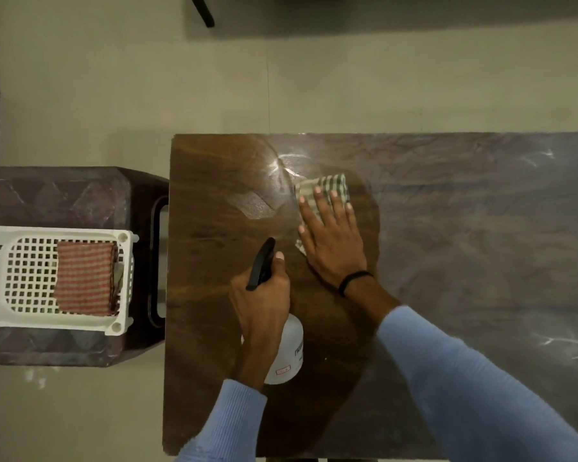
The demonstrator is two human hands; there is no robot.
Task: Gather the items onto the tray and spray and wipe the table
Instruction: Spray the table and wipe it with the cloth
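My left hand (262,295) grips the black trigger head of a white spray bottle (289,355), held over the left part of the brown wooden table (464,261). Just to its right, my right hand (331,235) lies flat with straight fingers on a checked cloth (327,188), pressing it onto the tabletop. A wet patch (257,203) shines on the wood left of the cloth. The white slotted tray (20,315) stands to the left of the table and holds a folded red-striped cloth (84,278).
The tray rests on a dark stool (64,195) that stands against the table's left edge. Beige floor tiles lie beyond the table's far edge. A dark furniture leg (202,10) shows at the top.
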